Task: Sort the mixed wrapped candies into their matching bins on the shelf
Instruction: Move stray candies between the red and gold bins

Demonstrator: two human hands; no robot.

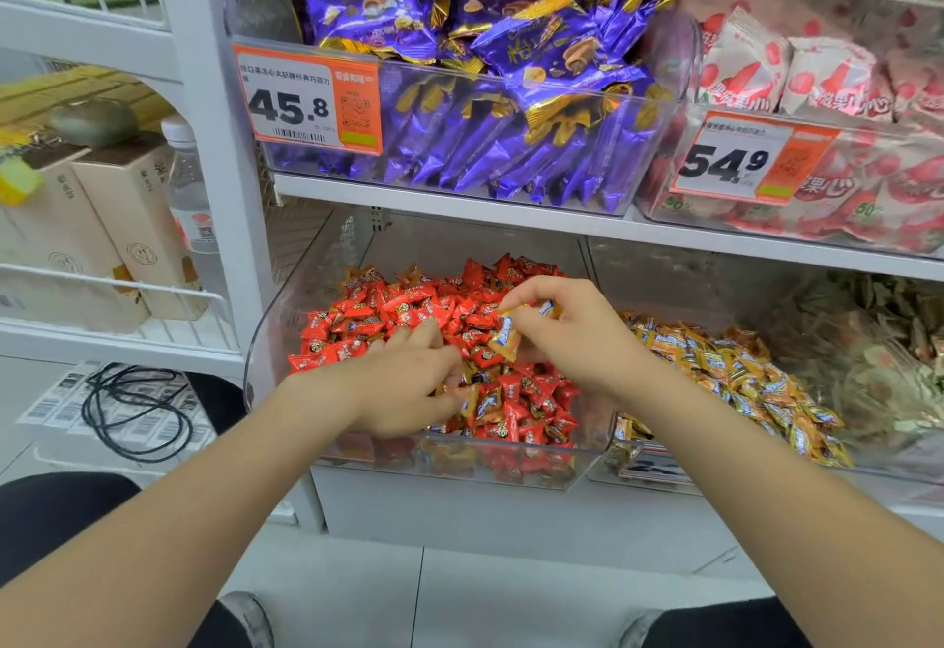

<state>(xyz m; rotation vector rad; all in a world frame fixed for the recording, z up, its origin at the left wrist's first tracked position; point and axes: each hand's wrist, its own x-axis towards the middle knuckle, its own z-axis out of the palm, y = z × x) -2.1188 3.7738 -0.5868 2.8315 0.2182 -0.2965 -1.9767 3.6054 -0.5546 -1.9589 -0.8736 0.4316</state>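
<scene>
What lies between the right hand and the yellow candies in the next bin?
Head view: red candies and the clear bin wall separate the right hand from the yellow candies.

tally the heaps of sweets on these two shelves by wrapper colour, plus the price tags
purple heap: 1
white and red heap: 1
red heap: 1
yellow-orange heap: 1
pale green heap, blurred: 1
orange price tags: 2
total: 7
</scene>
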